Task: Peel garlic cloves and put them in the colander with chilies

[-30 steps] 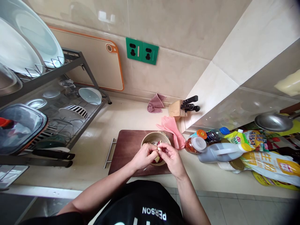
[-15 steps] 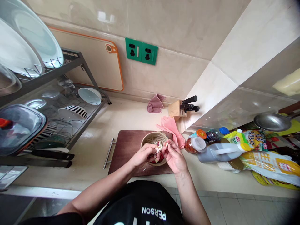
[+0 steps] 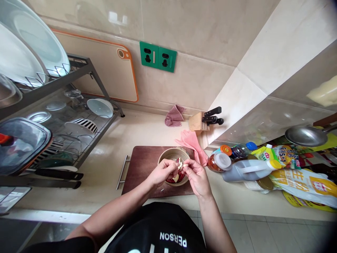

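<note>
My left hand [image 3: 163, 173] and my right hand [image 3: 197, 177] meet over a beige slatted basket [image 3: 167, 153], fingertips almost touching. Pinched in my left fingers is a whitish piece that looks like garlic [image 3: 180, 164]. My right thumb and forefinger close on another small pale bit, partly hidden by the fingers. Inside the basket lie red pieces [image 3: 182, 175], perhaps chillies, and a pale yellowish piece [image 3: 176, 178]. The basket stands on a dark brown cutting board [image 3: 140, 167], where a small white scrap [image 3: 162, 190] lies near the front.
Behind the board are pink rubber gloves [image 3: 193, 142], a mauve cloth [image 3: 174, 116] and a knife block [image 3: 195, 121]. Jars, a large jug [image 3: 246, 170] and food packets crowd the right. A dish rack [image 3: 97, 82] with plates and bowls fills the left.
Both hands have drawn slightly closer together and turned, with the left fingers curling in. Less of the white material shows in them, and the pale piece in the basket is now more exposed.
</note>
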The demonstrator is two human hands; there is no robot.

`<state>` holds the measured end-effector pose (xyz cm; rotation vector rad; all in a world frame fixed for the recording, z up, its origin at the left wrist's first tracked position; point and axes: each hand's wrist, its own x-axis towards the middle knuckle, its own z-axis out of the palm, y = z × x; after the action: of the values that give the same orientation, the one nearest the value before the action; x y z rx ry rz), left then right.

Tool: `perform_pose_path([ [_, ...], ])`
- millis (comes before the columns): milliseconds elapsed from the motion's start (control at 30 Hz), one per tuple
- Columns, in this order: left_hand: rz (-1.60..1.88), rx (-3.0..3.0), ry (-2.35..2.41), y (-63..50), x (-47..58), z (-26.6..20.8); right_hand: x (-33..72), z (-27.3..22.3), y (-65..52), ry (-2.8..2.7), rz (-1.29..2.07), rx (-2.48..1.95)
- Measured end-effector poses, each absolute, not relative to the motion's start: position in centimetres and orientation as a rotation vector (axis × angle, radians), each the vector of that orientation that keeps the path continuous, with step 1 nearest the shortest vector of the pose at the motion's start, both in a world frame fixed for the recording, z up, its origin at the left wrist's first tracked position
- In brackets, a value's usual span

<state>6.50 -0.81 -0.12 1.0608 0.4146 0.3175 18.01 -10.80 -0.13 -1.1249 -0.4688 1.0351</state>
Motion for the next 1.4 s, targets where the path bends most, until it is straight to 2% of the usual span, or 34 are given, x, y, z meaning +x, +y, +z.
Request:
perform_pose_path([
  [267,0.108,1.172,0.297,-0.5,6.2,0.5,18.5,0.7,-11.5,-0.768,0.838,-1.311],
  [400,0.104,1.434,0.225,-0.5,5.6,0.6,18.3,0.6,-12.1,-0.943,0.643,-1.443],
  [567,0.098,1.661,0.198,-1.1,5.3,0.6,17.6,0.2,-13.2,-0.931,0.653,-1.476],
  [800,0.116,1.884,0.133,-2.3,5.4,1.3,17.9,1.5,-14.7,-1.177,0.471,-1.604],
  [1167,0.196,1.987,0.148,-1.9,4.9,2.0,18.4,3.2,-13.5,-1.378,0.557,-1.572],
  [1400,0.236,1.765,0.284,-2.0,4.6,1.5,17.7,2.8,-13.0,-1.254,0.691,-1.519],
])
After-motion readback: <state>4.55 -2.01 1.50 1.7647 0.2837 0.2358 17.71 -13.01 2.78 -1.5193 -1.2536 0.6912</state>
